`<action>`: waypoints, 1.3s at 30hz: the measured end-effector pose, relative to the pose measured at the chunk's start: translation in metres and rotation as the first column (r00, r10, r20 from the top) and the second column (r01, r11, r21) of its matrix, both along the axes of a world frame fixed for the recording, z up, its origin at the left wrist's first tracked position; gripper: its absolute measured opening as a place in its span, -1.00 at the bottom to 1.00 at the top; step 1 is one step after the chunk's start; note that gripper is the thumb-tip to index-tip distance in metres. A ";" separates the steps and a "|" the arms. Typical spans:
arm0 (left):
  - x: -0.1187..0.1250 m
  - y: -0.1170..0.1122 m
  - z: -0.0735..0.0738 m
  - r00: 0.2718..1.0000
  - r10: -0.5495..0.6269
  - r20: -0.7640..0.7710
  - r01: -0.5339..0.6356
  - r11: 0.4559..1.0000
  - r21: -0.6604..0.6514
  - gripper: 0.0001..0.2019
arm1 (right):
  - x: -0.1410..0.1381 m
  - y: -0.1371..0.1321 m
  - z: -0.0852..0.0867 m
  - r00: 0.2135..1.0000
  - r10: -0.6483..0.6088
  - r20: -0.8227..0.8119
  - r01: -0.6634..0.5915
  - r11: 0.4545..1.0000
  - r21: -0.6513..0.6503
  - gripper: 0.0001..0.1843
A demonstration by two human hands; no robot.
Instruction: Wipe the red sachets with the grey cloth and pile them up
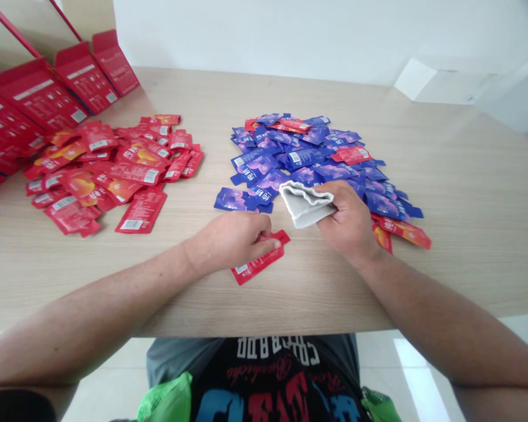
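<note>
My left hand [231,237] is closed at the near middle of the table, thumb and curled fingers gripping the upper edge of a red pouch [260,265]. Part of that pouch is hidden under the hand. My right hand [351,223] is wrapped around a folded greyish-white cloth [305,208], held just in front of a heap of purple-blue pouches [308,157]. A few red pouches lie among the purple ones, such as one on the heap's right side [351,154] and another at its near right edge [405,230].
To the left, a pile of red pouches [136,170] spreads over the wooden table [193,305]. Red cardboard boxes [39,97] with raised flaps stand in a row behind it. A white box-like object [444,87] sits at the back right against the white wall.
</note>
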State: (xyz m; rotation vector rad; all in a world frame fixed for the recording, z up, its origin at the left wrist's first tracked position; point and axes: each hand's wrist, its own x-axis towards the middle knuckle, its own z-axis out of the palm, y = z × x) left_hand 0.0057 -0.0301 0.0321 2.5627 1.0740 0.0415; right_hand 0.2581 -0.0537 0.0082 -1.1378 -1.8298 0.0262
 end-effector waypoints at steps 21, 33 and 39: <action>-0.004 0.015 -0.011 0.995 -0.001 -0.100 -0.030 0.951 -0.309 -0.76 | -0.001 -0.001 -0.004 0.996 0.090 0.005 -0.089 0.995 -0.045 -0.63; -0.005 0.032 -0.024 0.988 0.144 0.049 -0.107 0.888 -0.447 -0.80 | -0.019 -0.008 -0.023 0.887 0.400 0.232 -0.343 0.906 -0.250 -0.66; -0.002 0.030 -0.028 0.993 0.097 0.069 -0.065 0.927 -0.371 -0.74 | -0.036 -0.019 -0.024 0.708 0.655 0.263 -0.567 0.750 -0.341 -0.72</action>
